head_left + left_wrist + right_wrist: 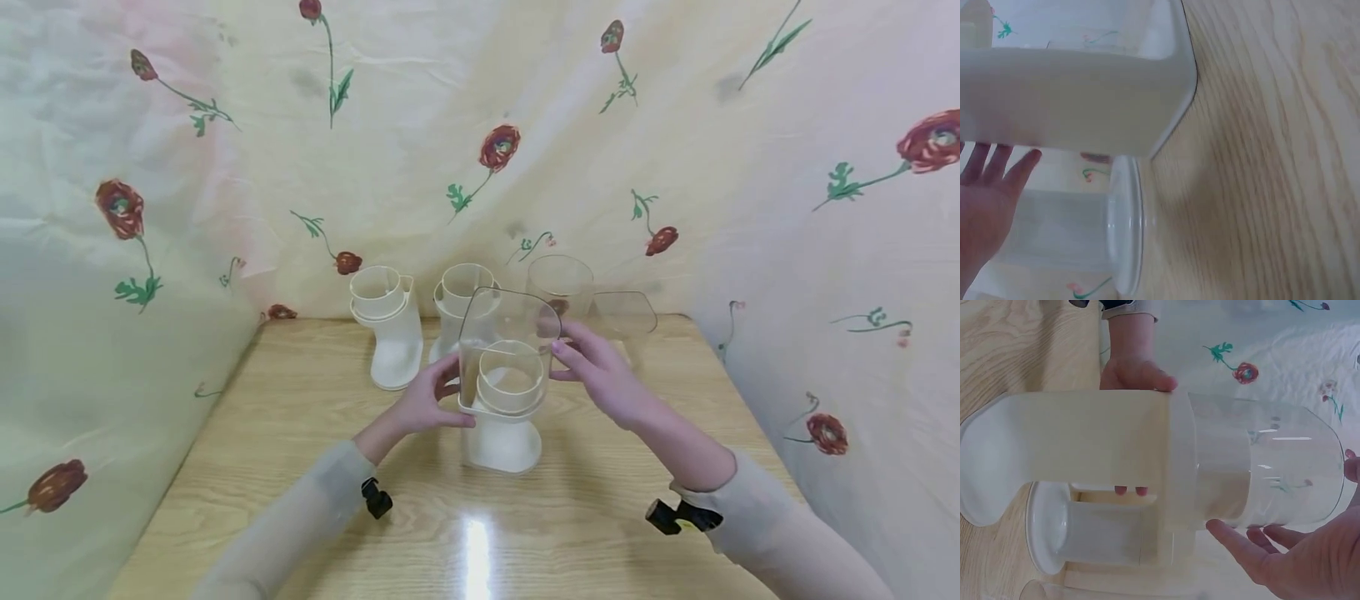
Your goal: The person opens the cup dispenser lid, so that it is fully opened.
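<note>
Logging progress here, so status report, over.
Left hand grips white stand. Right hand holds clear container atop it. Two similar stands behind, seemingly not in the way.

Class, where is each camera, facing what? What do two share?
Head: on head, facing forward and down at table; forearms, left hand, right hand show.
Left wrist: on left wrist, facing white stand; left hand shows.
Right wrist: on right wrist, facing white stand, clear cover; both hands show.
Wrist views share white stand, left hand.

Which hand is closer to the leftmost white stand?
Left: the left hand is just right of the leftmost white stand, nearer the camera; the right hand is farther right, touching the clear container.
</note>
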Demonstrator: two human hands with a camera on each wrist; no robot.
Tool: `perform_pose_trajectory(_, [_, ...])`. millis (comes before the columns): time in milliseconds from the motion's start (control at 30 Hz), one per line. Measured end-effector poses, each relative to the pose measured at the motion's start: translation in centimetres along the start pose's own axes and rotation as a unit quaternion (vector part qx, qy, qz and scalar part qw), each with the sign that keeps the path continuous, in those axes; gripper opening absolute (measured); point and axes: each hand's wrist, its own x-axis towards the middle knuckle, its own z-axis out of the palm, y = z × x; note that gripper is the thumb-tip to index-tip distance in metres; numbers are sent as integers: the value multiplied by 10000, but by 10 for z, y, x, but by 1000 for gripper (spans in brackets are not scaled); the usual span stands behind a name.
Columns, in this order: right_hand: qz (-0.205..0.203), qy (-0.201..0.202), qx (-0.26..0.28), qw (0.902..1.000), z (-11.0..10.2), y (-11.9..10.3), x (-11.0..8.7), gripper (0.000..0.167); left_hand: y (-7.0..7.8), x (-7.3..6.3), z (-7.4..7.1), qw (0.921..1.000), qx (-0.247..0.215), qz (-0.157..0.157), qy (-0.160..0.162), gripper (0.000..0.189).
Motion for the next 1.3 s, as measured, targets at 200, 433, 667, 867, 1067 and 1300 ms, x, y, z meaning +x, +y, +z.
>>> perform_pose_trajectory(200, [19, -223, 80, 9997, -1, 1, 5, 53, 4, -1, 7, 9990, 83, -48, 443, 123])
perform_pose_trajectory(433, [-60, -269, 16, 9996, -2, 4, 8, 52, 8, -1, 11, 9988, 258, 137, 390, 129])
perform_pose_trajectory(667, [-398, -320, -143, 9986, -11, 2, 18, 52, 11, -2, 16, 9980, 404, 35, 479, 114])
perform_pose_trajectory(867, [-1167, -768, -54, 9902, -24, 9, 40, 59, 12, 0, 18, 9969, 673, 110, 398, 114])
perform_pose_trajectory(1067, [-1249, -1585, 94, 9794, -20, 25, 50, 95, 10, 3, 17, 9972, 667, -56, 345, 111])
perform_pose_trajectory(1300, [-1126, -1362, -120, 9842, -2, 32, 50, 110, 11, 4, 14, 9969, 598, -418, 287, 103])
